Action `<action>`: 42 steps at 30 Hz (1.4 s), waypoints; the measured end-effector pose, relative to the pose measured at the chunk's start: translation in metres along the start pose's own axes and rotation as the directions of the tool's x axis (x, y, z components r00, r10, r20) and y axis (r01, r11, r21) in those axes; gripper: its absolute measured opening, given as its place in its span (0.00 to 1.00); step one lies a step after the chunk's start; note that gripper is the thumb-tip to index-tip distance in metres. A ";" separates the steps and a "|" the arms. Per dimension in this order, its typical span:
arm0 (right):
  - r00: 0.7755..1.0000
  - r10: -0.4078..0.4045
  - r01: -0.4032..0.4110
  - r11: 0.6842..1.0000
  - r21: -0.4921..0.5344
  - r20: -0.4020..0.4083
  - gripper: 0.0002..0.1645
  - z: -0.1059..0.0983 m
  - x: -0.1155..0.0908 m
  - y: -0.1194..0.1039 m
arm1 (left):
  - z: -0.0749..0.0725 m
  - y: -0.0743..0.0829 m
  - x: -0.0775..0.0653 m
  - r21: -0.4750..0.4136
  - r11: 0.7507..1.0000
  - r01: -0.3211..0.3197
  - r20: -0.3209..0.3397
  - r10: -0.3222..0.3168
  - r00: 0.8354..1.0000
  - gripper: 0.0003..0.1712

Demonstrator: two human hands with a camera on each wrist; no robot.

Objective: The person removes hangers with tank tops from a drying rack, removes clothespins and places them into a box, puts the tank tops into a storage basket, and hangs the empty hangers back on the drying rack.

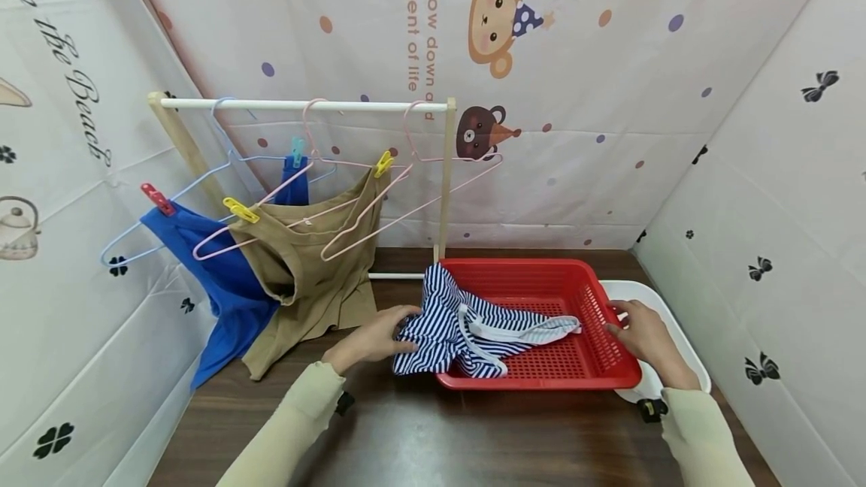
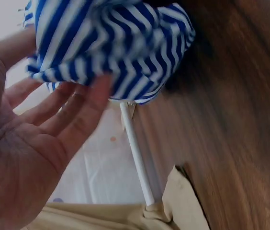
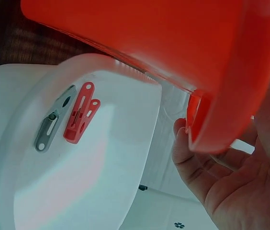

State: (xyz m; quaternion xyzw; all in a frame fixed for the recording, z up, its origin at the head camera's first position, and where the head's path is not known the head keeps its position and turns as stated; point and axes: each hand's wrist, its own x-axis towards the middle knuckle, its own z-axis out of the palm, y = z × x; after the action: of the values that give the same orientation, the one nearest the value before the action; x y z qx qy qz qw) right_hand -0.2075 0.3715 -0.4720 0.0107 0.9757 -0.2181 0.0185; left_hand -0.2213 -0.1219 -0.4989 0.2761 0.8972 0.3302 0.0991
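Note:
A navy-and-white striped garment with white trim [image 1: 440,325], looking like a tank top, lies bunched across the left side of a red plastic basket [image 1: 541,383], partly hanging over the rim. My left hand [image 1: 374,337] holds its left end, fingers and thumb around the cloth; in the left wrist view several fingertips go behind the stripes. At the basket's right end, my right hand [image 1: 646,337] grips the rim, its fingers curled over the edge in the right wrist view.
Left of the basket stands a rack [image 1: 365,106] with a blue hanger and pink hangers. Khaki shorts [image 1: 318,246] and a blue garment [image 1: 233,269] hang from clothespins. A white tray [image 3: 120,143] holds a red clothespin [image 3: 80,115] and a grey clothespin [image 3: 53,120], partly under the basket.

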 end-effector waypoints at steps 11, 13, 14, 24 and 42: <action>1.000 0.020 -0.020 1.000 0.016 0.007 0.32 0.001 -0.002 -0.003 | -0.008 0.013 0.015 0.095 0.984 -0.151 -0.244 0.170 0.955 0.15; 1.000 0.016 -0.016 1.000 0.012 0.005 0.32 0.001 -0.001 -0.003 | -0.012 0.018 0.019 0.102 0.981 -0.165 -0.276 0.187 0.943 0.15; 1.000 0.015 -0.015 1.000 0.009 0.004 0.32 0.002 -0.001 -0.003 | -0.013 0.021 0.021 0.102 0.980 -0.172 -0.291 0.195 0.937 0.15; 1.000 0.014 -0.014 1.000 -0.003 -0.001 0.32 0.002 -0.001 -0.002 | -0.019 0.064 0.045 0.089 0.976 -0.200 -0.348 0.219 0.911 0.13; 1.000 -0.010 0.010 1.000 -0.007 -0.021 0.31 0.000 -0.002 -0.003 | 0.009 0.104 0.062 0.146 0.952 -0.269 -0.026 0.275 0.961 0.20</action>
State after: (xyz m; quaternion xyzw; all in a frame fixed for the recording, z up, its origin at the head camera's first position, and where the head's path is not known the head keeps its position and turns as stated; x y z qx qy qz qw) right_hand -0.2060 0.3692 -0.4709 0.0083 0.9767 -0.2145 0.0071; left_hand -0.2248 -0.0163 -0.4380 0.3956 0.8737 0.2830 0.0122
